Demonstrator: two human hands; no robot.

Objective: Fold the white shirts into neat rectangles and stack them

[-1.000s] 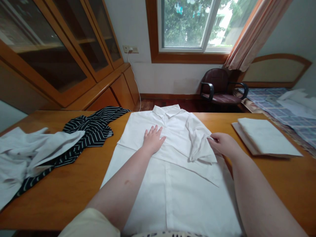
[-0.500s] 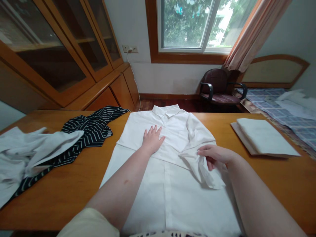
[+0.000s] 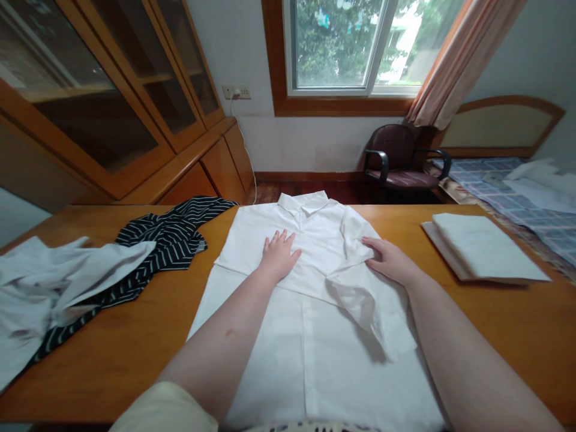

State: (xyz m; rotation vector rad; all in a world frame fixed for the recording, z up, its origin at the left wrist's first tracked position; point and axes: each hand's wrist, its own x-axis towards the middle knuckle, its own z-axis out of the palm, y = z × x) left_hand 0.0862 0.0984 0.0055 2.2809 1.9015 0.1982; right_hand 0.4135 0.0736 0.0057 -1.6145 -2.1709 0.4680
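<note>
A white shirt (image 3: 265, 336) lies spread on the wooden table, its collar pointing away from me. My left hand (image 3: 279, 258) presses flat on the upper chest, fingers spread. Over at the right side, my right hand (image 3: 389, 259) rests on the upper part of the sleeve, thumb apart from the stretched fingers. Below that hand, the sleeve (image 3: 371, 306) lies folded inward over the body, loosely creased, with its cuff end toward me.
A black-and-white striped garment (image 3: 164, 237) and a crumpled white garment (image 3: 67, 276) lie on the table (image 3: 135, 348) at left. Folded white cloth (image 3: 488, 246) sits at right. Beyond the table stand a chair (image 3: 398, 156), a bed (image 3: 499, 180) and a glass-fronted cabinet (image 3: 180, 138).
My right hand has let go of the loose sleeve fabric and moved up to the sleeve's upper part. The lower sleeve has dropped flatter, toward me. My left hand stays put.
</note>
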